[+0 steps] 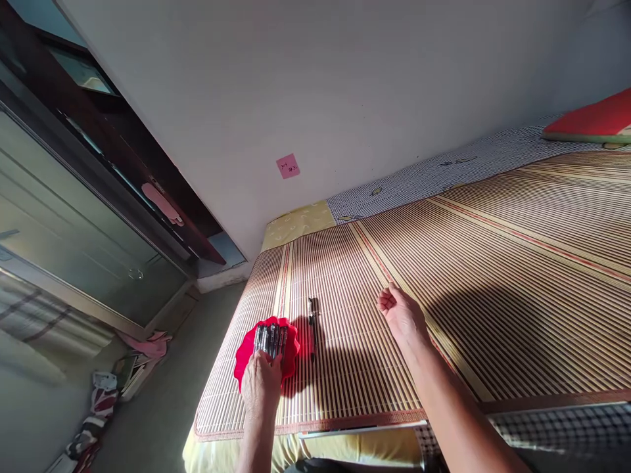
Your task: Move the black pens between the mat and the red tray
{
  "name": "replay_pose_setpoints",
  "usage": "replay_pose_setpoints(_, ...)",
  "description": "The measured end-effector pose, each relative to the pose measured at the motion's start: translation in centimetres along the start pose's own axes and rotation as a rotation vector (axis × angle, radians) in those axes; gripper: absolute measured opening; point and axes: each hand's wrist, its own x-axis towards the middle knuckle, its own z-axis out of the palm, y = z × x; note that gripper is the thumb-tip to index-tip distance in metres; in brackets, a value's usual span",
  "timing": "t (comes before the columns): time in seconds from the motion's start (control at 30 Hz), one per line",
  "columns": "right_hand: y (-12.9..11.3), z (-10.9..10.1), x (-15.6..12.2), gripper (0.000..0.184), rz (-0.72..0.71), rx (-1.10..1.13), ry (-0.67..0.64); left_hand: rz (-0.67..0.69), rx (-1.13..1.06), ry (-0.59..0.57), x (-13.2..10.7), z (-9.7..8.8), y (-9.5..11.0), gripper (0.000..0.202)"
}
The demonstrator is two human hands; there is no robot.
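Left hand (261,384): at 6 o'clock on the red plate (244,360), with 12 toward the wall (355,85); thumb and fingers close on the near end of a bundle of pens (271,337).
Plate: scalloped, on the slatted mat (365,384); the hand covers part of its near rim.
Pens: side by side over the plate's middle, seemingly gathered already; whether they rest there or are lifted, I cannot tell. Fingers hide their near ends, and glare blurs the count.
Loose pen (311,332): at 2 o'clock, just beside the plate, untouched; it looks like what is left outside the bundle. A second pen against it is hard to rule out.
Right hand (401,312): between 2 and 3 o'clock, past the loose pen, fingers curled into the palm; nothing shows in it.
Forearms (446,404): cut off below.
Pink note (288,166): 12 o'clock, on the wall; writing hardly legible.
Red pad (591,118): far off at 2 o'clock, cut off by the right edge.
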Motion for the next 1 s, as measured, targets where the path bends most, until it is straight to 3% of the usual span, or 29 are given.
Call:
replay_pose_setpoints(0.2, 0.2, 0.1, 0.0, 0.039, -0.011, 0.014, -0.004, -0.001, 0.117, -0.018, 0.2, -0.1, 0.5, 0.021)
replay_pose_setpoints(0.37, 0.3, 0.1, -0.1, 0.038, -0.006, 0.005, 0.010, -0.003, 0.135, -0.012, 0.6, 0.2, 1.2, 0.012)
replay_pose_setpoints(1.0, 0.5, -0.5, 0.4, 0.036, -0.021, -0.015, -0.037, 0.019, 0.245, -0.042, 0.9, -0.2, 3.1, 0.013)
